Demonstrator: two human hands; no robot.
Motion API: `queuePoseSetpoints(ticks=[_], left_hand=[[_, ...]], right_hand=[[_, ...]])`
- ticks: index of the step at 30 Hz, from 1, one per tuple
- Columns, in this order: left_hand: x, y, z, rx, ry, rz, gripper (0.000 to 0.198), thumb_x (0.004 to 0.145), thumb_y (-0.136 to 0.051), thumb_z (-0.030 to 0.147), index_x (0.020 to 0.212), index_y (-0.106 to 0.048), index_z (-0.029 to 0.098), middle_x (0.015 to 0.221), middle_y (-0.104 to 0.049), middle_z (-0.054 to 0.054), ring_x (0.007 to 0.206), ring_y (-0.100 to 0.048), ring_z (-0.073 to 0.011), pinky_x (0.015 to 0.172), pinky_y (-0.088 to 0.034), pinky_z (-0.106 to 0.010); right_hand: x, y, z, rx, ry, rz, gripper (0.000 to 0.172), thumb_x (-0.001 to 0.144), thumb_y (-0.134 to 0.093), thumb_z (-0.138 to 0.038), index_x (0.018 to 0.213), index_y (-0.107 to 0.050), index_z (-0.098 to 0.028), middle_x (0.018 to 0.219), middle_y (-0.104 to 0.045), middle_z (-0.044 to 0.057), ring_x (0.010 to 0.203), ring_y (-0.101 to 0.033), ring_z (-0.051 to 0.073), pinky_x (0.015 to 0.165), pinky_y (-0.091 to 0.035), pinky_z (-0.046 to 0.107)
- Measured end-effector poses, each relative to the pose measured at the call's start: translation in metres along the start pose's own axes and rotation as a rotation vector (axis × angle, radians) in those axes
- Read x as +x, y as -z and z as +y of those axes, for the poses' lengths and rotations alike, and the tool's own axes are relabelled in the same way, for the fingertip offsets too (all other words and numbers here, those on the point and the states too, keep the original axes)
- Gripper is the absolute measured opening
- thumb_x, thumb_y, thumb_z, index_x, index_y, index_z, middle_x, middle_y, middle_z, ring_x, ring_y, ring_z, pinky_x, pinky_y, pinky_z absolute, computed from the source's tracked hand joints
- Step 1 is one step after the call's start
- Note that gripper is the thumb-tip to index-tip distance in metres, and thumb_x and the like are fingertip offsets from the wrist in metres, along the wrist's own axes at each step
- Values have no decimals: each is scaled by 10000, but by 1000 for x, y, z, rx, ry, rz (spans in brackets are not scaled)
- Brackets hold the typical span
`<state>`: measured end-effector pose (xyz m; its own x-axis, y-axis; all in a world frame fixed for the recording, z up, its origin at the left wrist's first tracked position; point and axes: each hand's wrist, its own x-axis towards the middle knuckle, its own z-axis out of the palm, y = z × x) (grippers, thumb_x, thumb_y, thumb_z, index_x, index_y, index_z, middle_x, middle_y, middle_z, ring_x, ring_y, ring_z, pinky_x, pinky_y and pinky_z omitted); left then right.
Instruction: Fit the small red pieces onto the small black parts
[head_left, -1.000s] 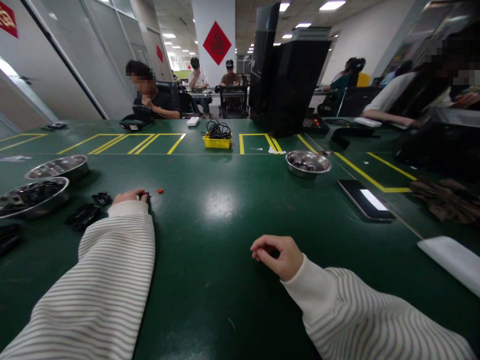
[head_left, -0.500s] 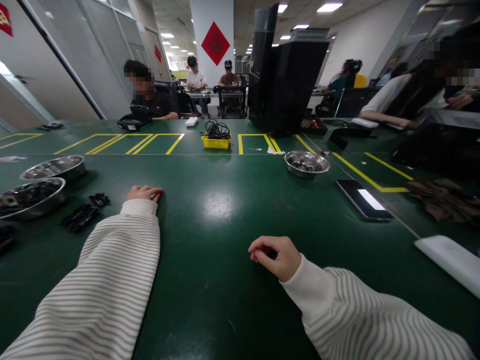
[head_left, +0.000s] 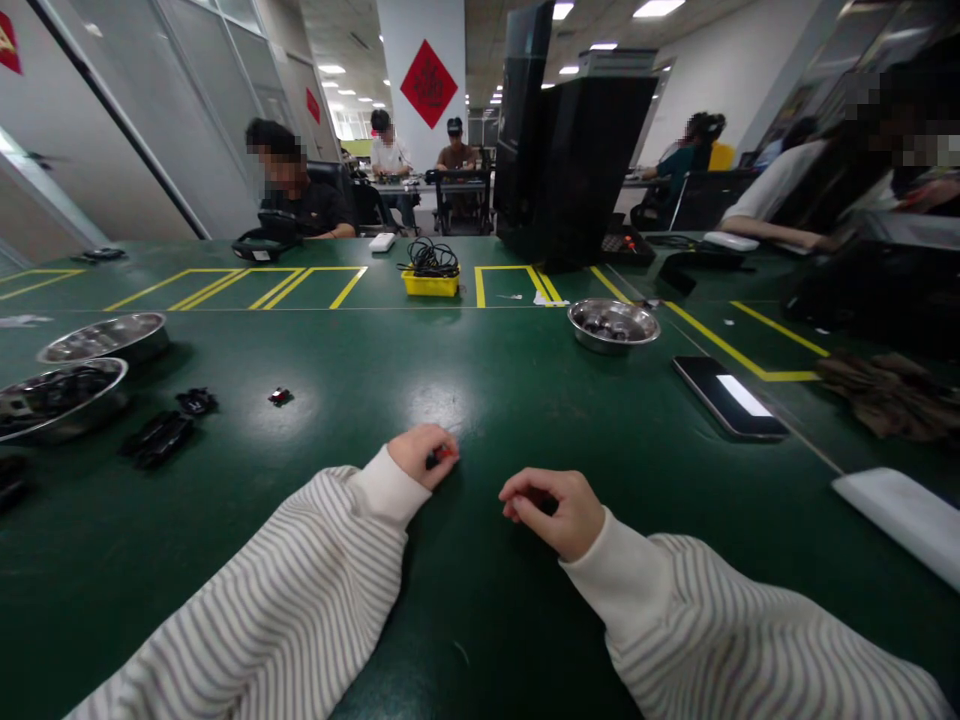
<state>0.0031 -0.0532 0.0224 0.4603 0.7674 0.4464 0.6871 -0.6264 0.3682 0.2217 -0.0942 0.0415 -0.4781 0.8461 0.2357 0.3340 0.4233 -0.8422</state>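
Observation:
My left hand (head_left: 421, 452) is closed near the middle of the green table (head_left: 322, 560), its curled fingers around a small red-and-black part (head_left: 441, 455) that is mostly hidden. To its right, my right hand (head_left: 561, 508) rests on the table with thumb and fingers pinched together; whatever lies between the tips is too small or covered to make out. The two hands are apart. Farther left, a similar small red, black and white part (head_left: 280, 396) lies alone on the tabletop. Black molded pieces (head_left: 159, 437) sit beyond it, toward the left edge.
Two steel bowls (head_left: 112, 372) stand at the left, one full of black parts. Another steel bowl (head_left: 613, 340) is at the back right, near a phone (head_left: 727, 400). A yellow bin (head_left: 430, 284) of cables and a black computer tower (head_left: 592, 170) stand behind. Other people sit around.
My left hand has moved right and nearer, toward my right hand. The small red part on the left now shows where that hand was. My right hand has stayed put.

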Motion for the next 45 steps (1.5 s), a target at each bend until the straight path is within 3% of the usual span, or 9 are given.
queuePoseSetpoints(ticks=[5, 9, 16, 21, 27, 29, 32, 37, 45], left_hand=[[-1, -26, 43, -169, -213, -66, 101, 755, -483, 210, 751, -574, 166, 676, -615, -35, 626, -549, -128, 570, -457, -228], [-3, -32, 52, -209, -256, -60, 123, 757, -477, 199, 793, -591, 171, 797, -631, -56, 720, -558, -142, 641, -472, -257], [-8, -28, 55, -233, -257, -82, 194, 706, -554, 285, 856, -588, 168, 853, -617, -68, 786, -543, -160, 693, -462, -280], [1, 9, 12, 33, -124, 23, 220, 715, -516, 313, 878, -583, 181, 868, -618, -69, 815, -539, -178, 749, -438, -316], [-13, 76, -82, 596, 670, 145, 461, 711, -499, 345, 1088, -507, 80, 1146, -465, -177, 1122, -289, -341, 904, -257, -473], [-26, 91, -102, 660, 906, 144, 526, 724, -479, 384, 1152, -450, 81, 1221, -376, -192, 1154, -206, -372, 882, -235, -512], [-42, 104, -121, 700, 1117, 91, 522, 775, -375, 429, 1197, -412, 124, 1239, -339, -187, 1113, -263, -366, 836, -279, -485], [-48, 112, -135, 690, 1122, -37, 414, 813, -320, 353, 1120, -522, 162, 1110, -441, -144, 995, -392, -305, 784, -348, -369], [-40, 111, -128, 633, 1038, -45, 398, 800, -365, 314, 1074, -547, 89, 948, -495, -135, 840, -494, -245, 710, -385, -307]], right_hand=[[1, 2, -1, 26, -7, 90, 158, 691, -465, -132, 726, -618, -154, 596, -644, 17, 504, -602, 115, 498, -488, 203], [4, 8, 3, 81, -32, 187, 121, 690, -480, -144, 718, -598, -157, 591, -636, 14, 510, -604, 120, 509, -500, 213], [6, 13, 12, 147, -74, 199, 104, 714, -490, -185, 742, -584, -152, 591, -624, 16, 505, -600, 122, 456, -487, 206], [6, 12, 9, 28, -49, 87, 127, 715, -491, -180, 756, -606, -145, 664, -633, 36, 568, -602, 128, 500, -484, 215], [3, 10, 8, -210, 66, -85, 193, 633, -589, -162, 821, -630, -164, 792, -593, 41, 569, -511, 104, 438, -400, 190], [2, 10, 8, -253, 85, -102, 217, 619, -602, -145, 833, -628, -175, 817, -591, 38, 593, -504, 108, 464, -408, 197], [2, 9, 9, -297, 104, -113, 236, 609, -612, -127, 837, -627, -182, 834, -593, 35, 599, -501, 109, 489, -419, 206], [3, 8, 11, -335, 129, -140, 157, 645, -599, -108, 780, -633, -181, 830, -593, 37, 586, -507, 107, 493, -423, 215], [4, 10, 8, -367, 103, -145, 99, 643, -622, -129, 734, -633, -169, 794, -577, 32, 531, -477, 88, 479, -420, 206]])
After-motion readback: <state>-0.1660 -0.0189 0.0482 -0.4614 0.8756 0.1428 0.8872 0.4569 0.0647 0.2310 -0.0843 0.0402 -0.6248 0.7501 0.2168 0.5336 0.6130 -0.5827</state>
